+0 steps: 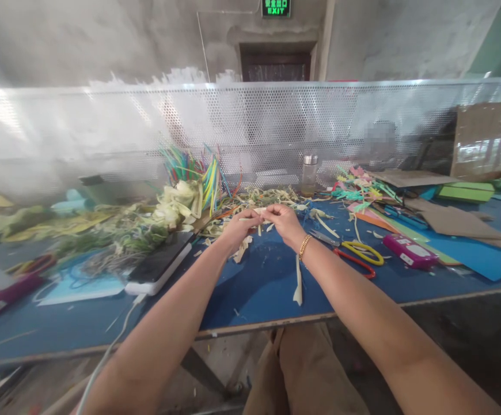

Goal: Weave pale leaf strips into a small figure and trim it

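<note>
My left hand (238,226) and my right hand (284,222) meet over the middle of the blue table, fingertips almost touching. Both are closed in a pinch on a small pale strip (259,212), perhaps husk; the fingers hide most of it. Beneath and beyond them lie scattered pale scraps (242,249) and a heap of thin, curled strips (272,197). A longer pale strip (298,285) rests near the table's front edge, below my right wrist. Right of that wrist lie scissors (363,252) with yellow and red handles.
On the left, a black phone-like slab (159,256) has a white cable. Behind it are a husk pile (177,204) and coloured stems (185,164). A lidded bottle (310,177) stands before the perforated metal screen (272,115). Rightward are a purple box (410,251) and cardboard (460,219).
</note>
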The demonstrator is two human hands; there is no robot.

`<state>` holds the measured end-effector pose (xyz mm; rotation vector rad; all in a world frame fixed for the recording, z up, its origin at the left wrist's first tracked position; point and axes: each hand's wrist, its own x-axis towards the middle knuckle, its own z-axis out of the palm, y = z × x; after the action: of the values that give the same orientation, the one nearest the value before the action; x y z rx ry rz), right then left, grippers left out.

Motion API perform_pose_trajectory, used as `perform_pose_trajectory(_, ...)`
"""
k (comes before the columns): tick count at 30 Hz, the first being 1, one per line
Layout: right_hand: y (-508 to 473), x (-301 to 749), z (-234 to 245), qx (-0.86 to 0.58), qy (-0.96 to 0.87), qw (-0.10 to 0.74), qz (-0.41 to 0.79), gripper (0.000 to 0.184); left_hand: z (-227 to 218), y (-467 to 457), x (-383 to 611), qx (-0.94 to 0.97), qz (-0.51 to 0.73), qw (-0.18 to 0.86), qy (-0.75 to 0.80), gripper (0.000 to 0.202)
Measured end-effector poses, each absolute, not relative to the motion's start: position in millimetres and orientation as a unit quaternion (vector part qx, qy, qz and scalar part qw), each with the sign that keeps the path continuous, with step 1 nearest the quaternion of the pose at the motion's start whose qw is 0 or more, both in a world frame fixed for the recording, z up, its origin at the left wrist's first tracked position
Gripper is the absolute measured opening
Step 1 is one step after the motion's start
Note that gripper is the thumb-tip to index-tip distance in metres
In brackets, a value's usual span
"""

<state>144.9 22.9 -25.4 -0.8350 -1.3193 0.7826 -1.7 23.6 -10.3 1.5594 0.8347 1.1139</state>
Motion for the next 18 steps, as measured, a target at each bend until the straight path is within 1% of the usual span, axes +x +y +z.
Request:
perform_pose_trajectory(3, 22.3, 143.3, -25.5, -0.367, -0.568, 0.656, 0.334, 0.020, -8.8, 22.7, -1.9, 0.642, 0.451, 0.516, 0.342, 0.016)
perform_pose_trajectory(7, 22.0, 146.7, -23.3, -0.382, -0.573, 0.649, 0.322, 0.022, -9.7, 22.4, -2.7, 0.668, 0.446, 0.483, 0.349, 0.021)
perform_pose_trajectory(9, 22.1, 150.6, -21.3, -0.382, -0.583, 0.638, 0.328, 0.027, -10.7, 23.0, -3.7, 0.664, 0.451, 0.481, 0.354, 0.025)
perform_pose_trajectory(12, 21.1, 154.2, -18.9, -0.409, -0.564, 0.634, 0.336, 0.037, -11.9, 25.3, -5.5, 0.628, 0.494, 0.485, 0.356, 0.031)
perform_pose_trajectory(15, 18.0, 151.1, -19.4, -0.440, -0.559, 0.598, 0.370, 0.046, -12.5, 28.9, -6.7, 0.592, 0.548, 0.473, 0.354, 0.033)
perform_pose_trajectory(18, 14.9, 144.0, -22.2, -0.410, -0.593, 0.550, 0.422, 0.044, -13.5, 31.6, -7.0, 0.572, 0.559, 0.493, 0.343, 0.034)
